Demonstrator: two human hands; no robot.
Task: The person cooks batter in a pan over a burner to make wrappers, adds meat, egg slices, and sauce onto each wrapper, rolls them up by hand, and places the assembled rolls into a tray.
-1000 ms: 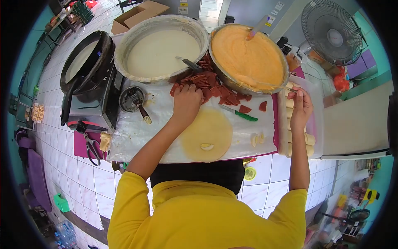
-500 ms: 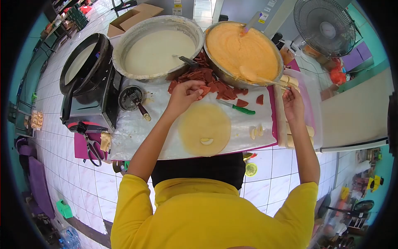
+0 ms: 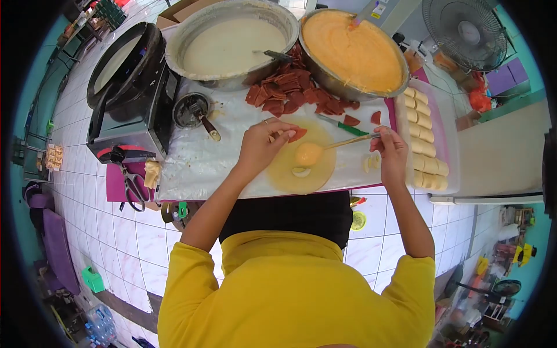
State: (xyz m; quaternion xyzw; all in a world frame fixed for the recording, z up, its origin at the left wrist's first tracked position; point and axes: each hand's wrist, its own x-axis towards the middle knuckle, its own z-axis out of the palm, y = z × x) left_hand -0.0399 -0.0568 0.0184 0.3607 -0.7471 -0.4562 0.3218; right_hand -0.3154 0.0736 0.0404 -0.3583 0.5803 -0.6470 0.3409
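My left hand pinches a reddish slice of meat above the upper left of a thin round wrapper. In my right hand is the handle of a spoon, its bowl over the wrapper with a dollop of orange filling. Just below the dollop lies a pale piece, perhaps egg. Behind the wrapper is a heap of reddish slices. A green-handled knife rests to the right, partly behind the spoon.
Two large bowls stand at the back, one of pale batter, one of orange filling. A black pan sits on a stove at left. Rolled pieces fill a plastic box at right. Scissors lie at the front left.
My right hand has brought the spoon from the orange bowl down over the wrapper, with orange filling. My left hand has moved from the heap toward the wrapper, still holding a slice.
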